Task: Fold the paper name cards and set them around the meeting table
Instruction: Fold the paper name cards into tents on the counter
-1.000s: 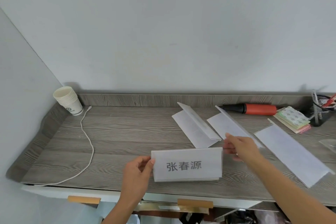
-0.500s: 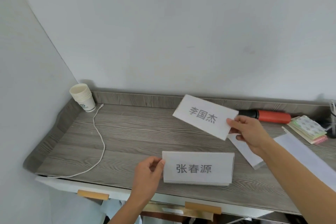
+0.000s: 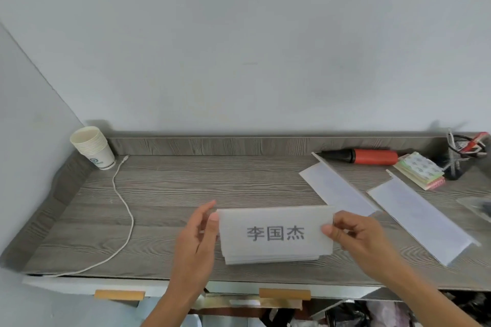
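1. There is a single view, from a camera worn on the person's head, so no second view shares any of the scene.
2. It faces forward and slightly down, square to the back wall, with the wooden desk across the lower half.
3. It sits close: both forearms enter from the bottom edge, and the desk's front edge lies near the frame's bottom.
4. The wide lens bows the desk's side edges.
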A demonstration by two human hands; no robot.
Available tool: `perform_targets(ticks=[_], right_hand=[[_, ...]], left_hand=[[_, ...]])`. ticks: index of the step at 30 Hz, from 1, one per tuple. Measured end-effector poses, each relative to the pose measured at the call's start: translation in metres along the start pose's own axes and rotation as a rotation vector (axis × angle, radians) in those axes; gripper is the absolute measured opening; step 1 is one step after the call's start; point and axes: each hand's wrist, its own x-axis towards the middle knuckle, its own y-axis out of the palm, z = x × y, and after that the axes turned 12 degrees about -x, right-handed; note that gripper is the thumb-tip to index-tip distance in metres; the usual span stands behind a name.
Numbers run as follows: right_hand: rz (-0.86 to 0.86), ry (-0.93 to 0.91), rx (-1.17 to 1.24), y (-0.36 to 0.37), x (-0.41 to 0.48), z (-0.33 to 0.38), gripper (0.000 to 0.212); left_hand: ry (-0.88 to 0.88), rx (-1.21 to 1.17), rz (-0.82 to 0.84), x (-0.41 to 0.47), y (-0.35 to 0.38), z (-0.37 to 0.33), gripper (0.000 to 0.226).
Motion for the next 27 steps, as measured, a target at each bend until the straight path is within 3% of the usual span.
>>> perform_targets(ticks=[3,7,12,16,21,24,27], right_hand=[[-0.012,0.053,-0.082,0.009,0.000,-0.010,0.014],[-0.169,0.213,-0.094,0.015,-0.004,-0.018,0.013],[-0.162,0.164,-0.174,0.020,-0.011,-0.022,0.011],[-0.040,0.364,0.185,0.002,-0.006,-0.033,0.006],[-0.215,0.826,0.656,-0.020,0.011,-0.084,0.037],[-0.203,0.891,0.923,-0.030,0.024,-0.102,0.041],[-0.260,0.884,1.110,-0.036,0.040,-0.107,0.027]], left_hand=[[0.044,0.128,0.013,-0.001,0.001,0.003,0.020],[0.078,0.183,0.012,0.001,0.001,0.008,0.011],[0.024,0.181,-0.010,0.001,0.005,0.015,0.015],[-0.010,0.146,-0.039,0.004,0.005,0.022,0.016],[-0.034,0.096,-0.050,0.009,0.000,0.024,0.023],[-0.042,0.081,-0.051,0.011,-0.002,0.024,0.023],[-0.052,0.060,-0.061,0.010,-0.002,0.024,0.023]])
